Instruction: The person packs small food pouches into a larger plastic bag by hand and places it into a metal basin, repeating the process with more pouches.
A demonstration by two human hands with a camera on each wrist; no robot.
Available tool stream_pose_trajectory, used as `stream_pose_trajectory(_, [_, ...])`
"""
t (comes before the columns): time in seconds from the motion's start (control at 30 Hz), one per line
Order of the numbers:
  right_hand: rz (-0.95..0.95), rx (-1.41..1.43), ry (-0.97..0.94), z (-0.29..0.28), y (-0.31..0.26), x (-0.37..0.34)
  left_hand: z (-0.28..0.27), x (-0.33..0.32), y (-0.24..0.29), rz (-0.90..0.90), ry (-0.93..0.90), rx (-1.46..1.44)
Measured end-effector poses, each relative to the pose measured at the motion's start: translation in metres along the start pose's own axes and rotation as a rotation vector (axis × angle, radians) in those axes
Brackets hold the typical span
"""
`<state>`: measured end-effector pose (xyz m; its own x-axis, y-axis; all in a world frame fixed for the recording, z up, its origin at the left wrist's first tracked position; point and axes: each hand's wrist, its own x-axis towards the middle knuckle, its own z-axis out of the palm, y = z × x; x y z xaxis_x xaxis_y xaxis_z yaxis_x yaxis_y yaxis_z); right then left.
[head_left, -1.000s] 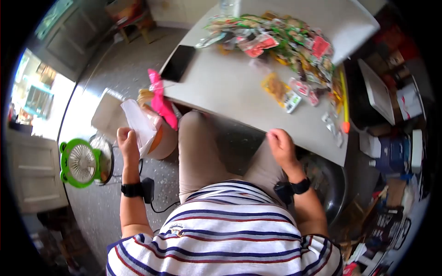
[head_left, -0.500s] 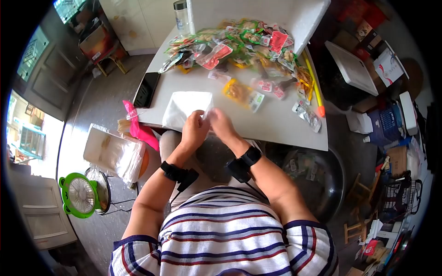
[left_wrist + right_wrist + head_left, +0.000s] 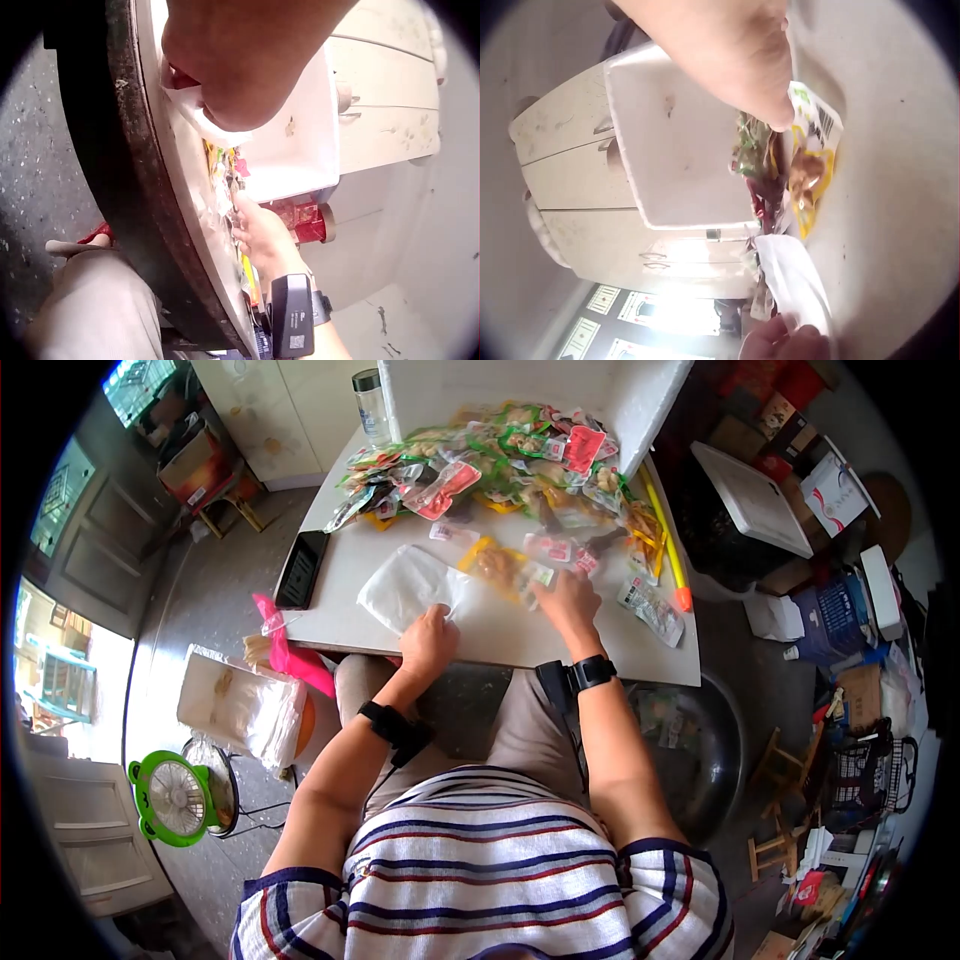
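My left hand (image 3: pixel 430 642) grips the near edge of a white plastic bag (image 3: pixel 405 588), which lies spread on the table by the front edge. In the right wrist view the bag (image 3: pixel 795 277) rises from the left hand's fingers (image 3: pixel 787 341). To the right, my right hand (image 3: pixel 568 607) pinches the white label end of a yellow-edged snack packet (image 3: pixel 492 563). The packet (image 3: pixel 810 172) shows brown food through its clear front; the hand covers part of the label. Close beyond are small clear packets with pink labels (image 3: pixel 550 547) and a silvery packet (image 3: pixel 652 610).
A heap of snack packets (image 3: pixel 440 490) spreads across the table's far side before a white foam box (image 3: pixel 500 385). A phone (image 3: pixel 303 570) lies at the left edge, a jar (image 3: pixel 370 408) behind. A yellow stick (image 3: pixel 665 530) lies along the right edge. A green fan (image 3: pixel 170 797) stands left.
Both hands have come up from beside the lap, bringing the white bag onto the table. The right hand has then left the bag and moved right to the yellow-edged packet.
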<state>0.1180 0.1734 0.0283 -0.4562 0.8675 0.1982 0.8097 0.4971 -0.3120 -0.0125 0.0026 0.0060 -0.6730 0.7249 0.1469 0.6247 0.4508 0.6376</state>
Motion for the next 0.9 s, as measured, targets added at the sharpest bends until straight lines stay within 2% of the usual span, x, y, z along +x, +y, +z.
stream_pose_trajectory(0.07, [0.011, -0.104, -0.01, 0.01, 0.002, 0.002, 0.0, 0.001, 0.002, 0.01, -0.026, 0.025])
stream_pose_trajectory(0.17, [-0.085, -0.138, 0.253, 0.025, -0.002, -0.007, 0.0, 0.002, 0.003, 0.031, -0.026, 0.017])
stream_pose_trajectory(0.27, [-0.069, 0.345, 0.231, 0.053, 0.005, 0.006, 0.002, 0.004, 0.0, 0.046, -0.037, 0.019])
stream_pose_trajectory(0.37, [0.259, 1.213, 0.082, 0.04, -0.002, 0.001, 0.001, 0.005, 0.004, 0.07, -0.053, 0.032])
stream_pose_trajectory(0.4, [0.236, 1.512, 0.094, 0.037, -0.001, -0.002, 0.001, 0.005, 0.006, 0.08, -0.058, 0.036])
stream_pose_trajectory(0.47, [0.162, 1.813, 0.024, 0.025, 0.008, -0.009, 0.005, 0.006, 0.008, 0.084, -0.065, 0.062])
stream_pose_trajectory(0.53, [0.207, 1.854, 0.085, 0.001, 0.011, -0.023, 0.007, 0.007, 0.013, 0.077, -0.077, 0.081])
stream_pose_trajectory(0.6, [0.215, 1.899, 0.067, -0.005, 0.026, -0.032, 0.008, 0.007, 0.02, 0.059, -0.099, 0.091])
stream_pose_trajectory(0.73, [0.225, 1.933, 0.077, -0.038, 0.015, -0.058, 0.018, 0.011, 0.022, 0.058, -0.109, 0.046])
stream_pose_trajectory(0.9, [0.215, 1.915, -0.047, -0.017, 0.017, -0.077, 0.028, 0.011, 0.023, 0.048, -0.05, -0.058])
